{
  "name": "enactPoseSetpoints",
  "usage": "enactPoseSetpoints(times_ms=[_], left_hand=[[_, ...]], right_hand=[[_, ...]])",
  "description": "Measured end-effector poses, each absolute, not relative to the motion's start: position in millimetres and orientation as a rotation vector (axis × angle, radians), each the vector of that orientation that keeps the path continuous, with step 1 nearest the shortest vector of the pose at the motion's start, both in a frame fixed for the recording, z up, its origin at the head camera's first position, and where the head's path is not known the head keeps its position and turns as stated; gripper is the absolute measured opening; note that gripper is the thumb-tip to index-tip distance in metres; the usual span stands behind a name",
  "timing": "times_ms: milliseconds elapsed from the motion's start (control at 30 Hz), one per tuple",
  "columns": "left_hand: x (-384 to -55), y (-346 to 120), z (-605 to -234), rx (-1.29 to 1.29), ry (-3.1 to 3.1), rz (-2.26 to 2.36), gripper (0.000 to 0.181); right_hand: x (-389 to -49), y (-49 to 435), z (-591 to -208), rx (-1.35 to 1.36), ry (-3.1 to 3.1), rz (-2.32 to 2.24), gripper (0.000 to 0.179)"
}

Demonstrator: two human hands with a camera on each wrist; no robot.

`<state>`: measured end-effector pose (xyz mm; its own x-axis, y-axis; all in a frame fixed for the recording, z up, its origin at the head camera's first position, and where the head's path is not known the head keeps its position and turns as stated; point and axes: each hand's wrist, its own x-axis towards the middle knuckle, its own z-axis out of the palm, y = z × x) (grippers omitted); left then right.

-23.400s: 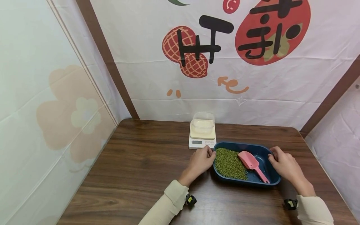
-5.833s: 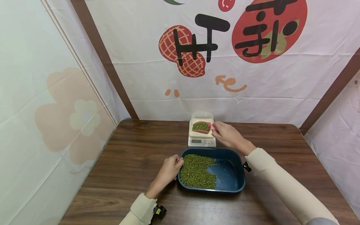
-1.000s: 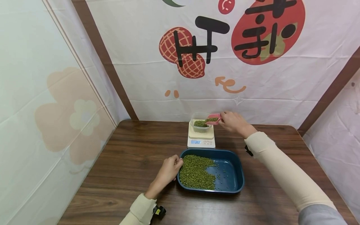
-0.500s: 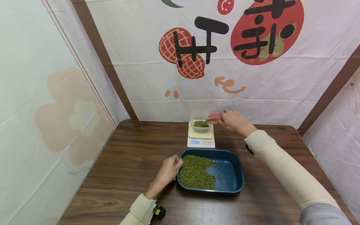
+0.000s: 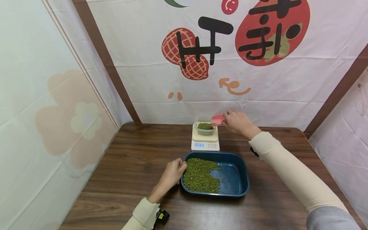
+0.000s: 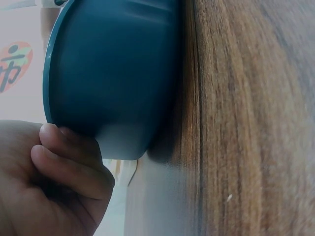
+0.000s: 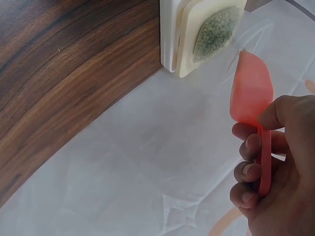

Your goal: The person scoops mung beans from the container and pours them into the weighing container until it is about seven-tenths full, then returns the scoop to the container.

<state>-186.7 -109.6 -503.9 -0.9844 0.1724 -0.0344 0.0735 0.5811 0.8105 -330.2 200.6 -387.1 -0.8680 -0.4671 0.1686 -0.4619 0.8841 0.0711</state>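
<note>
My right hand (image 5: 237,122) grips the handle of a pink scoop (image 7: 252,88), tipped over the right rim of a clear plastic container (image 5: 198,130). Small green beans, like mung beans (image 5: 205,126), lie in that container. It stands on a white kitchen scale (image 5: 212,146), whose lit display seems to read 313. My left hand (image 5: 173,174) holds the left rim of a dark blue tray (image 5: 234,177) with curled fingers (image 6: 74,169). Green beans (image 5: 201,179) cover the tray's left part, with a few scattered on its right.
The wooden table (image 5: 129,172) ends at a white printed cloth (image 5: 155,111) just behind the scale. Another cloth wall (image 5: 66,134) stands on the left. The tray sits directly in front of the scale.
Over the last second, the scoop has tipped further and its visible beans have slid into the container. The scale's number has climbed from about 282. My left hand and the tray have stayed still.
</note>
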Motion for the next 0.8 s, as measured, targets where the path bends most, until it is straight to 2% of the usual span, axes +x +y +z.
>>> enactPoseSetpoints(times_ms=[800], left_hand=[[-187.3,-110.5,-504.3,0.219,2.700,1.370,0.032]], right_hand=[[-327.4,200.9,-399.2,0.715,-2.850,-0.108,0.022]])
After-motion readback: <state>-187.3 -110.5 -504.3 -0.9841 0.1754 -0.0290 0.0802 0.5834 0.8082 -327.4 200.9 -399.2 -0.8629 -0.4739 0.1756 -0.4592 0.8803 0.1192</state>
